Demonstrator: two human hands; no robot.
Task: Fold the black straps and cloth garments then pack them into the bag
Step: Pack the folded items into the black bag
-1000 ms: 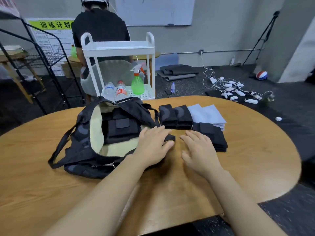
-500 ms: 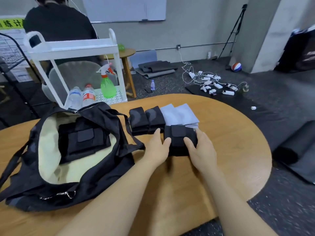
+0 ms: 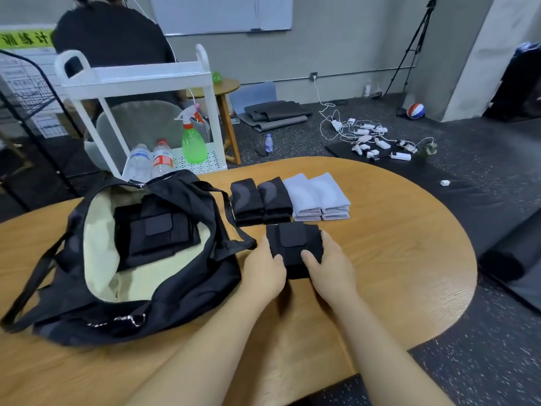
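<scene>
A stack of folded black straps point(image 3: 292, 244) is held between my two hands, just above the wooden table point(image 3: 395, 259). My left hand point(image 3: 263, 271) grips its left side and my right hand point(image 3: 328, 268) grips its right side, thumbs on top. The black bag point(image 3: 187, 291) lies open at the left, with its cream lining showing and folded black straps point(image 3: 158, 232) inside. Behind my hands sit two folded black cloths point(image 3: 260, 200) and two folded pale grey cloths point(image 3: 319, 197), side by side.
A white trolley point(image 3: 137, 80) with water bottles and a green spray bottle point(image 3: 193, 142) stands beyond the table's far edge. A person in black sits behind it. Chargers and cables point(image 3: 371, 139) lie on the dark floor; rolled mats lie to the right.
My left hand left the bag's rim and both hands closed around the strap stack, drawing it nearer to me. The view swung right.
</scene>
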